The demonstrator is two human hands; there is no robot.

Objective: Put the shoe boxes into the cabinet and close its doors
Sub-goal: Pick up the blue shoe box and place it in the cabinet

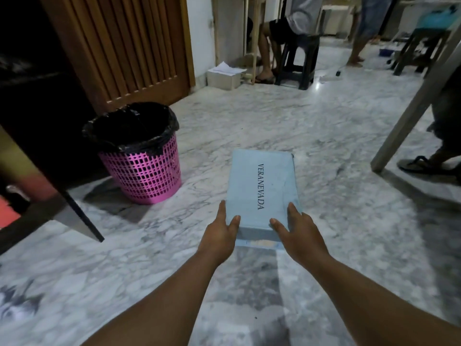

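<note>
Marble floor, grey-veined and glossy, carries a pale blue cardboard shoe box lying flat, lid on, just right of a pink plastic mesh waste bin lined with a black bag. Left of the bin stands the dark wooden cabinet, one door swung open. The box looks light and stiff, though thin card may dent, so its two long sides at the near end seem best. Left hand and right hand bracket that near end, fingers spread against its corners, both arms stretched forward.
</note>
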